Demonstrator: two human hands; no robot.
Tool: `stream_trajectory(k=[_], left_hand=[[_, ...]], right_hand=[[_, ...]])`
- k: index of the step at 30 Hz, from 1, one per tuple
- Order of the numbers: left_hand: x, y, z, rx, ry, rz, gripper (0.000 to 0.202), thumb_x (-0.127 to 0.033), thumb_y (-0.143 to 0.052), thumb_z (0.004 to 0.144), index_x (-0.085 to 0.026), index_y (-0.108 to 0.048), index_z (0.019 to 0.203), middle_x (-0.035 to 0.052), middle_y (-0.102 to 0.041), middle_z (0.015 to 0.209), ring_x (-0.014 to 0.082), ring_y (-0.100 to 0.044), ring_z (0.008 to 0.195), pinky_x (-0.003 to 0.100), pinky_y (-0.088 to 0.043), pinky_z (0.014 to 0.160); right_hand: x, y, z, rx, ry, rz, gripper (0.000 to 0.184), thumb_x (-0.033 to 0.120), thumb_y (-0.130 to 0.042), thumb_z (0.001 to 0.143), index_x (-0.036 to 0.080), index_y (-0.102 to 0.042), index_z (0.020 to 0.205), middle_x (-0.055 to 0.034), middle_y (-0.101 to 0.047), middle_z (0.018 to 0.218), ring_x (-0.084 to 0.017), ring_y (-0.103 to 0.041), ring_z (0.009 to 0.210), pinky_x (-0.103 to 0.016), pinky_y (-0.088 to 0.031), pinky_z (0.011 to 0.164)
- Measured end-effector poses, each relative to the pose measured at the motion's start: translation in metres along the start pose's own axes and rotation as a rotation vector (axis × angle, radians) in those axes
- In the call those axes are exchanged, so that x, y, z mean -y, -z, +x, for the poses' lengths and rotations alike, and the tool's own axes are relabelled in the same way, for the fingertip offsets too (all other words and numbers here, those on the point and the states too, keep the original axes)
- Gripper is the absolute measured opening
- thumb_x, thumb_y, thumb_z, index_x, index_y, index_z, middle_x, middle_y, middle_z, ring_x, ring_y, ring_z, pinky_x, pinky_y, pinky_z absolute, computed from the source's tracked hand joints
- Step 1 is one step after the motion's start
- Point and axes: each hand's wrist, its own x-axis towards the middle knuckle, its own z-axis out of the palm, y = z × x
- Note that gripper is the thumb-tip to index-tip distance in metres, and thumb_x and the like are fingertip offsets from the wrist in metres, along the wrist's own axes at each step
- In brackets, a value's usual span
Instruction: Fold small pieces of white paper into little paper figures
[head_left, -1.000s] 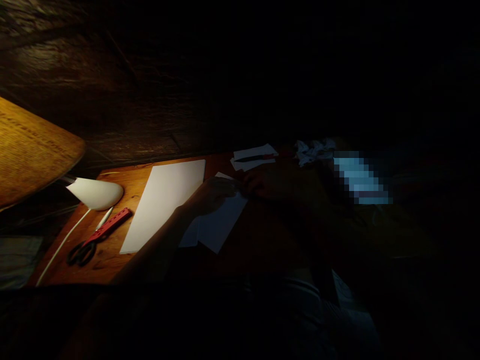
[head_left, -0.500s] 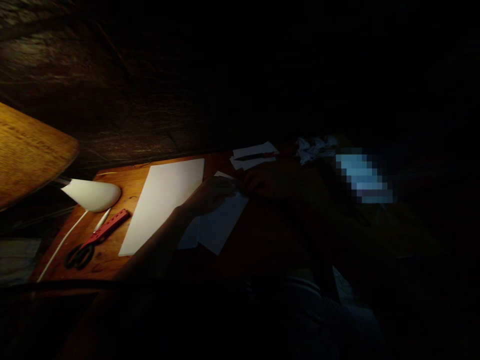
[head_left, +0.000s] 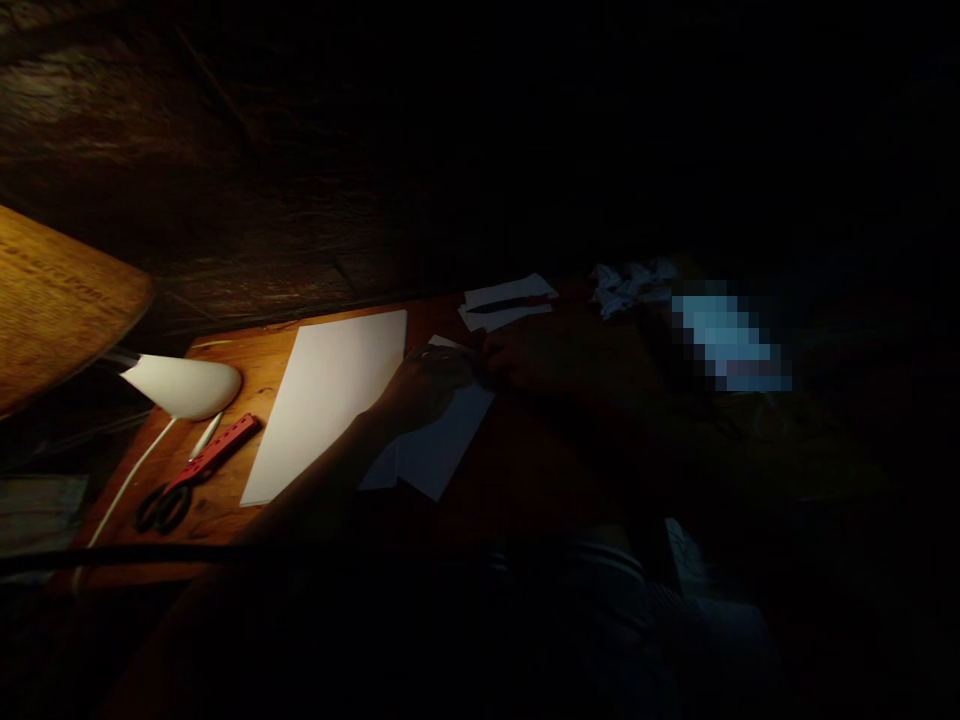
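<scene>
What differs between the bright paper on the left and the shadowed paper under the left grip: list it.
Light: the bright paper is warmly lit, while the shadowed paper looks dim and bluish-grey.
Cover: the left grip hides part of the shadowed paper; the left forearm overlaps the bright paper's edge in view.
Area: the bright paper shows more surface than the shadowed paper.
Both lie on the wooden table.

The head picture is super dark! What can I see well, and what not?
In the head view, warm light brightens the big white sheet on the left; nearer the middle, the left hand and nearby paper sit in shadow, and the right hand almost melts into blackness; also in the head view, blue blocks at right hide what's there.
</scene>
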Motion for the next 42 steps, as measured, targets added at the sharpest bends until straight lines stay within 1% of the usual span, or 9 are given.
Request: stream_trajectory(k=[6,9,12,17,23,29,34,38,42], left_hand=[[0.0,0.007,0.002,0.017,-0.017,-0.035,0.039,-0.006,-0.054,0.089,-0.026,-0.082,0.107,0.0053,-0.086,0.124,0.0293,-0.075,0.131,0.056,-0.056,0.115],[0.003,0.005,0.002,-0.01,-0.02,-0.069,0.042,-0.005,-0.052,0.087,-0.025,-0.083,0.108,0.0053,-0.086,0.124,0.0282,-0.076,0.129,0.055,-0.058,0.114],[0.006,0.001,0.001,-0.018,-0.02,-0.092,0.045,-0.004,-0.052,0.087,-0.026,-0.084,0.109,0.0045,-0.086,0.125,0.0278,-0.076,0.129,0.056,-0.056,0.116],[0.007,0.0,0.002,-0.041,-0.006,-0.092,0.039,-0.006,-0.053,0.089,-0.026,-0.084,0.103,0.0045,-0.087,0.12,0.0278,-0.077,0.127,0.055,-0.058,0.114],[0.006,0.002,0.004,-0.037,-0.034,-0.138,0.04,-0.006,-0.053,0.091,-0.026,-0.083,0.108,0.0049,-0.086,0.125,0.0278,-0.077,0.13,0.053,-0.06,0.113],[0.006,0.002,0.004,-0.03,0.002,-0.106,0.036,-0.006,-0.053,0.089,-0.024,-0.082,0.104,0.0083,-0.083,0.133,0.0289,-0.075,0.133,0.053,-0.059,0.114],[0.004,0.004,0.002,-0.017,0.025,-0.07,0.038,-0.007,-0.057,0.082,-0.025,-0.081,0.105,0.0066,-0.082,0.137,0.0302,-0.074,0.132,0.056,-0.058,0.113],[0.005,0.005,0.0,-0.024,0.004,-0.087,0.052,-0.004,-0.056,0.075,-0.027,-0.081,0.113,0.0056,-0.083,0.134,0.0294,-0.074,0.132,0.055,-0.057,0.115],[0.009,0.002,0.0,-0.038,-0.022,-0.091,0.05,-0.003,-0.055,0.079,-0.027,-0.082,0.112,0.0049,-0.084,0.131,0.0287,-0.075,0.13,0.055,-0.057,0.114]], right_hand=[[-0.006,0.002,-0.003,-0.002,-0.014,-0.019,0.028,0.008,-0.063,0.09,0.023,-0.086,0.096,-0.007,-0.076,0.127,-0.023,-0.067,0.108,-0.037,-0.048,0.091],[-0.008,0.002,-0.006,-0.034,-0.005,0.029,0.027,0.01,-0.065,0.088,0.023,-0.087,0.095,-0.0068,-0.079,0.127,-0.024,-0.07,0.111,-0.038,-0.05,0.096],[-0.007,0.005,-0.01,-0.058,-0.001,0.044,0.032,0.011,-0.065,0.087,0.025,-0.09,0.101,-0.007,-0.08,0.13,-0.025,-0.072,0.113,-0.04,-0.051,0.098],[-0.006,0.01,-0.013,-0.087,0.0,0.056,0.04,0.009,-0.066,0.086,0.028,-0.09,0.112,-0.0066,-0.079,0.134,-0.026,-0.073,0.114,-0.04,-0.053,0.098],[-0.011,0.003,-0.008,-0.045,0.051,0.039,0.044,0.004,-0.065,0.081,0.028,-0.09,0.108,-0.0059,-0.078,0.136,-0.027,-0.072,0.119,-0.043,-0.052,0.104],[0.016,0.01,-0.004,0.048,-0.068,-0.117,0.032,0.005,-0.063,0.091,0.023,-0.087,0.102,-0.0089,-0.075,0.14,-0.028,-0.068,0.118,-0.039,-0.051,0.09],[0.032,0.01,-0.001,0.03,-0.143,-0.163,0.03,0.009,-0.062,0.097,0.023,-0.086,0.108,-0.0097,-0.074,0.138,-0.027,-0.066,0.117,-0.035,-0.047,0.081],[0.015,0.003,0.0,-0.018,-0.116,-0.075,0.03,0.007,-0.065,0.093,0.024,-0.087,0.105,-0.0078,-0.075,0.136,-0.025,-0.067,0.113,-0.036,-0.049,0.088],[-0.007,-0.002,-0.002,-0.034,-0.048,0.01,0.033,0.006,-0.065,0.09,0.026,-0.088,0.102,-0.0051,-0.078,0.136,-0.023,-0.07,0.112,-0.038,-0.05,0.097]])
